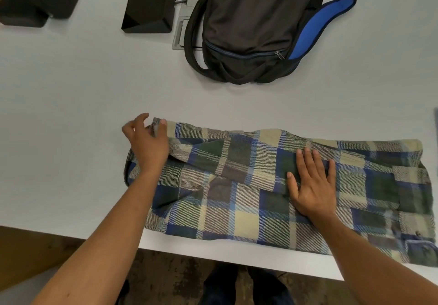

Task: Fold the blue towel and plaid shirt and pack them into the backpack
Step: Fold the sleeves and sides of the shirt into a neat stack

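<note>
Two hands were on the plaid shirt (237, 186), which lay as a long band on the white table (71, 91) with its long axis running from the left hand across to and past the right. Left hand (148, 142) sat at the band's left end, thumb and fingers pinching a small corner of cloth on the edge away from the person. Right hand (312, 183) lay flat, fingers straight, pressing the cloth down somewhat right of mid-length. The shirt's right end ran well beyond the right hand, and its lower right corner hung over the near table edge. Judgement: the next fold turns on carrying the pinched left end across toward the right hand, which acts as the anchor line, so the left hand was the mover and the nearer one to the free end. Bare table lay beyond both hands, between the shirt and the backpack (256, 25), giving room to lift and swing cloth. The backpack lay well apart, past the right hand's fingertips, front zip apparently closed. A grey-blue sliver (436, 124) far right of the right hand was possibly the blue towel, too cropped to confirm.
</note>
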{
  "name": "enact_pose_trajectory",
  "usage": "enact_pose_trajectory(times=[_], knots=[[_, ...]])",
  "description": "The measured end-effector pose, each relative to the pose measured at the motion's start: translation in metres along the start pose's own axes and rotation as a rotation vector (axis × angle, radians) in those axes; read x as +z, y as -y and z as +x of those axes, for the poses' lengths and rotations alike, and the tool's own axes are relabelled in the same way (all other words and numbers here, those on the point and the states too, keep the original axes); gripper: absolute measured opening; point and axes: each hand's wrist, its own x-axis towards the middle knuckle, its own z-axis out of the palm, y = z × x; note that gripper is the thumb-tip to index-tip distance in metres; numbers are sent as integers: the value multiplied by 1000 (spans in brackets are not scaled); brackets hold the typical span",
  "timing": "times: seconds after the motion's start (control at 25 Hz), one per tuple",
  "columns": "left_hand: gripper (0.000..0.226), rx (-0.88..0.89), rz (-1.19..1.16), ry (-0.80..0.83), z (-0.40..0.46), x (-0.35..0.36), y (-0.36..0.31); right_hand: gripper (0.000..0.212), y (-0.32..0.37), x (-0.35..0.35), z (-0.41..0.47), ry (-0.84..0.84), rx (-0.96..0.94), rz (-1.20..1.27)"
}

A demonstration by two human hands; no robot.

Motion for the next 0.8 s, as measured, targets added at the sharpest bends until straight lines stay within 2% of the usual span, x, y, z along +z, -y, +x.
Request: enact_pose_trajectory(times=[0.04, 0.08, 0.12, 0.16, 0.2, 0.28, 0.48, 0.8], knots=[[41, 185, 106, -29, -10, 0, -3, 70, 0, 0, 0, 2, 0, 1], [42, 372, 219, 18, -20, 0, -4, 70, 0, 0, 0, 2, -1, 1], [45, 507, 319, 141, -29, 3, -3, 70, 0, 0, 0, 2, -2, 2], [50, 570, 416, 294, -36, 6, 0, 70, 0, 0, 0, 3, -3, 3], [54, 574, 504, 421, -40, 9, 4, 70, -1, 0, 0, 3, -1, 4], [59, 546, 630, 529, -40, 15, 13, 70, 0, 0, -1, -6, 0, 7], [41, 683, 682, 541, -42, 20, 30, 70, 1, -2, -2, -26, -3, 22], [35, 587, 544, 632, -42, 24, 22, 71, 1, -3, -3, -34, -3, 38]])
